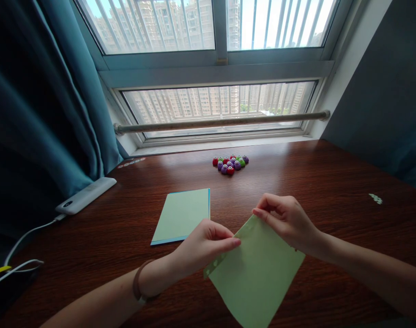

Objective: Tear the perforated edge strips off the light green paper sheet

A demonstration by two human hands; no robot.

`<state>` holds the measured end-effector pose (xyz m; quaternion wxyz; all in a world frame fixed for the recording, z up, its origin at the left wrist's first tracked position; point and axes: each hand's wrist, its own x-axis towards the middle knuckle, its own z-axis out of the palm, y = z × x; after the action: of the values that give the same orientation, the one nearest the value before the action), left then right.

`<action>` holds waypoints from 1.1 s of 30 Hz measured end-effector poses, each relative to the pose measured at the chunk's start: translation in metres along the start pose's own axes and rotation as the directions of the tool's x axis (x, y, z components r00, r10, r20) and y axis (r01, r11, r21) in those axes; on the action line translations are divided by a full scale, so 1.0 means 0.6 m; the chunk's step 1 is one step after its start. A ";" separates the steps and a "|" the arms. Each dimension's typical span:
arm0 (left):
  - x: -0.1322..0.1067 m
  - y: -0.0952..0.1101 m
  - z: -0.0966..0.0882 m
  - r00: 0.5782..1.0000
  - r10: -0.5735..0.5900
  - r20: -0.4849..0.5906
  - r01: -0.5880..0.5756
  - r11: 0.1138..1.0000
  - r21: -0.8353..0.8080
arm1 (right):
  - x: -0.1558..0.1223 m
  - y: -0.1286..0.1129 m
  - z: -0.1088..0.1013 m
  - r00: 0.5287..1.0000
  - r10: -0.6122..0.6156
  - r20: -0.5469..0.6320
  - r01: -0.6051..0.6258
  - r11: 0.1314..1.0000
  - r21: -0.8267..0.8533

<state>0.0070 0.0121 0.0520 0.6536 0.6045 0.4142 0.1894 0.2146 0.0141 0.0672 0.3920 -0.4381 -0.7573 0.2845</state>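
A light green sheet of paper (259,269) hangs tilted between my two hands, above the front of the table. My left hand (210,241) pinches its upper left edge, thumb on top. At the top corner my right hand (285,218) grips the same sheet between thumb and fingers. Along the left edge runs a narrow strip with pale spots, partly hidden by my left hand; I cannot tell whether it is a fold. Behind my left hand lies a stack of green paper (182,216) with blue sheet edges showing beneath.
Several small red, purple and green bead-like pieces (230,164) cluster near the window. A white power strip (87,196) with a cable (27,234) lies at left by the blue curtain (68,100). Small pale pieces (376,198) sit on the brown table (313,182) at right.
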 end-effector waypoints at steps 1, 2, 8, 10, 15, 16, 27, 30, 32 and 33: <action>-0.001 0.001 0.000 1.000 0.004 0.002 -0.004 1.000 -0.008 | 0.001 -0.001 -0.001 1.000 0.006 0.005 -0.006 1.000 0.005; -0.002 0.002 0.000 1.000 0.008 0.003 -0.008 1.000 -0.018 | 0.001 -0.002 -0.001 1.000 0.012 0.009 -0.012 1.000 0.011; -0.006 0.004 -0.002 1.000 0.000 0.024 0.001 0.999 -0.039 | 0.003 0.001 -0.001 0.999 0.038 0.028 -0.039 0.998 0.044; -0.006 0.005 -0.002 0.999 -0.003 0.042 0.005 0.999 -0.033 | 0.003 0.003 -0.001 0.999 0.034 0.025 -0.035 0.998 0.048; -0.003 0.001 0.000 0.994 0.017 0.106 -0.010 0.998 -0.063 | 0.001 0.004 0.002 0.998 -0.017 0.052 0.014 0.998 0.056; -0.003 -0.001 0.001 0.994 0.025 0.110 -0.019 0.998 -0.056 | 0.001 0.004 0.002 0.998 -0.019 0.055 0.015 0.998 0.059; -0.003 -0.001 -0.001 0.995 0.027 0.093 -0.032 0.998 0.059 | 0.016 0.013 -0.015 0.997 0.082 0.009 -0.082 0.992 0.091; -0.002 -0.001 -0.002 0.996 0.027 0.081 -0.034 0.996 0.078 | 0.021 0.016 -0.025 0.996 0.089 -0.030 -0.086 0.992 0.095; -0.002 -0.001 -0.002 0.997 0.025 0.076 -0.032 0.996 0.084 | 0.024 0.016 -0.031 0.995 0.088 -0.041 -0.085 0.993 0.079; -0.001 -0.001 -0.003 0.997 0.023 0.074 -0.029 0.996 0.081 | 0.025 0.017 -0.033 0.995 0.086 -0.043 -0.083 0.994 0.066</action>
<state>0.0051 0.0124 0.0516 0.6403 0.6428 0.3896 0.1584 0.2309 0.0339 0.0751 0.4106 -0.4633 -0.7194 0.3150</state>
